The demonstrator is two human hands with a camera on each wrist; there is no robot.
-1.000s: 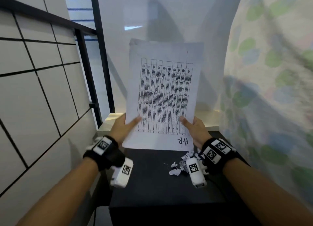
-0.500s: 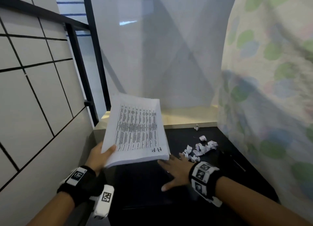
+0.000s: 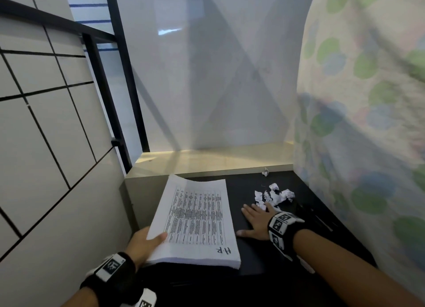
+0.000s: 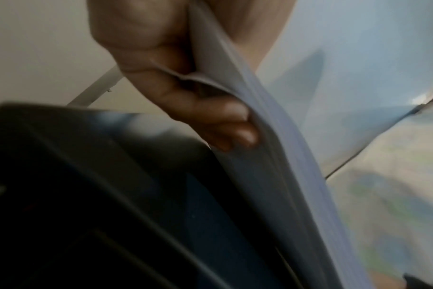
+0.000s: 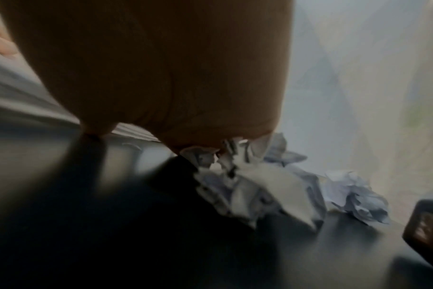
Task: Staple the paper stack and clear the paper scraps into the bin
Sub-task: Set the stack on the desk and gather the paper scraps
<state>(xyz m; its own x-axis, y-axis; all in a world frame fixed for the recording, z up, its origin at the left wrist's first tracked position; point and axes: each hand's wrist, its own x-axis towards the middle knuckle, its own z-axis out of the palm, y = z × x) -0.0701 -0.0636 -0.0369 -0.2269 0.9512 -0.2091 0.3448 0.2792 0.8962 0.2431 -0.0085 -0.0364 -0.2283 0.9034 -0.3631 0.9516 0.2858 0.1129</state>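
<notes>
The thick white paper stack (image 3: 195, 219), printed with a table and marked "H.R", lies low over the left part of the black table (image 3: 241, 256). My left hand (image 3: 149, 240) grips its near left edge, thumb on top and fingers (image 4: 210, 119) curled beneath the paper stack (image 4: 272, 140). My right hand (image 3: 253, 219) rests flat on the table, fingers spread, holding nothing. Its fingertips lie just short of the crumpled paper scraps (image 3: 276, 195). The same paper scraps (image 5: 247, 185) show just beyond the palm in the right wrist view. No bin is visible.
One small scrap (image 3: 265, 171) lies alone near the table's far edge, by a cream ledge (image 3: 207, 162). A dark blurred object (image 5: 425, 221) sits on the table to the right. A tiled wall (image 3: 46, 145) closes the left and a patterned curtain (image 3: 368, 122) the right.
The stack came down from upright in both hands to low over the table's left side. My right hand let go of it and settled flat on the table beside the scraps.
</notes>
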